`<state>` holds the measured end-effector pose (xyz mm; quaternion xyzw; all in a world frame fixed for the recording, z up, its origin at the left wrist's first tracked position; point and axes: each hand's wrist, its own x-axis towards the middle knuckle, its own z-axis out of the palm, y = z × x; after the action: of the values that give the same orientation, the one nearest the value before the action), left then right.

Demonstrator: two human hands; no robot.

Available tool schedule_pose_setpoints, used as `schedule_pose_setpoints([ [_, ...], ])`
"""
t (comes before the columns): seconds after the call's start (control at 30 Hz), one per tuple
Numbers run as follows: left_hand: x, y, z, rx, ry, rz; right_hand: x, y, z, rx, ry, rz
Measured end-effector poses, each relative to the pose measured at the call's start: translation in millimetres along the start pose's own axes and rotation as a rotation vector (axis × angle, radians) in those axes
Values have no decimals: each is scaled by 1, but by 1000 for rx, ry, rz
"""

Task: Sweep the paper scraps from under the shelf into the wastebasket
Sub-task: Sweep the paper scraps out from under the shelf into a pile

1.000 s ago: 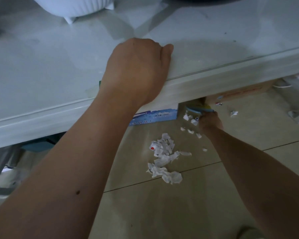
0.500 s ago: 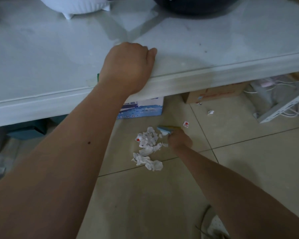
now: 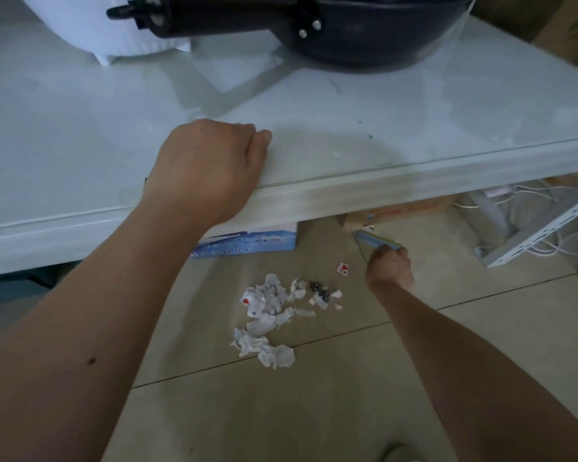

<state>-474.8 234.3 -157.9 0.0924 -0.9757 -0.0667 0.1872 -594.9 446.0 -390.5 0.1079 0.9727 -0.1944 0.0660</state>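
Observation:
A heap of white paper scraps (image 3: 271,320) lies on the tiled floor just in front of the shelf. One small scrap with a red heart (image 3: 343,269) lies apart, to the right of the heap. My right hand (image 3: 389,266) is low over the floor, right of the scraps, shut on a small blue and yellow brush (image 3: 374,241) that points back under the shelf. My left hand (image 3: 207,168) rests on the front edge of the pale shelf top (image 3: 347,155), fingers curled over the lip. No wastebasket is in view.
A black wok (image 3: 331,28) and a white ribbed pot (image 3: 90,25) stand on the shelf top. Under the shelf are a blue and white box (image 3: 251,243), a brown carton (image 3: 401,210), and at the right a white perforated rail (image 3: 541,233) with cables.
My right hand swept the brush from under the shelf toward the heap, then moved back to the right and toward the shelf. The loose scraps now lie with the heap. My left hand has stayed put.

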Motion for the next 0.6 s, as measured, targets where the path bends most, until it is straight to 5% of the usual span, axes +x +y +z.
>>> schedule_pose_setpoints([
  [0.6, 0, -2, 5, 42, 93, 56, 48, -7, 12, -144, -86, 17],
])
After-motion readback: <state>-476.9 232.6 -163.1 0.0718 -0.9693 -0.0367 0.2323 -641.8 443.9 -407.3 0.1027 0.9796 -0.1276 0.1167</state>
